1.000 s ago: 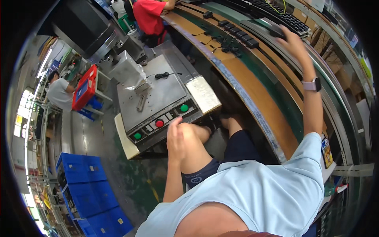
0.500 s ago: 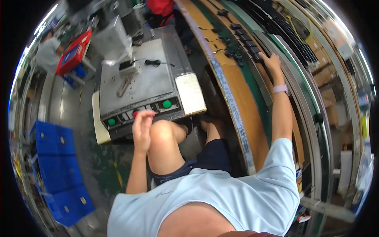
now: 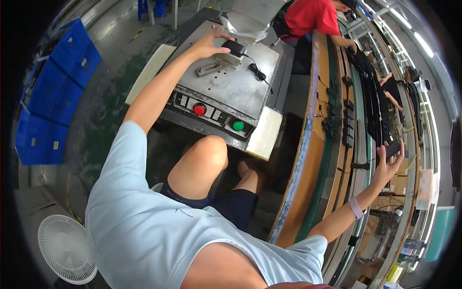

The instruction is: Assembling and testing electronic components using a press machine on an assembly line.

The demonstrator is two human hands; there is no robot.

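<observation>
Black adapter (image 3: 235, 47): near side covered by left hand (image 3: 209, 43). Dark block (image 3: 392, 149): lower part behind right hand (image 3: 387, 166); kind unreadable. Conveyor items (image 3: 347, 130): too small to identify. White fan (image 3: 65, 248): lower rim cut off.

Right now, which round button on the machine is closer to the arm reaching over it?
The red button: it sits beside the left forearm, while the green button lies farther right.
</observation>
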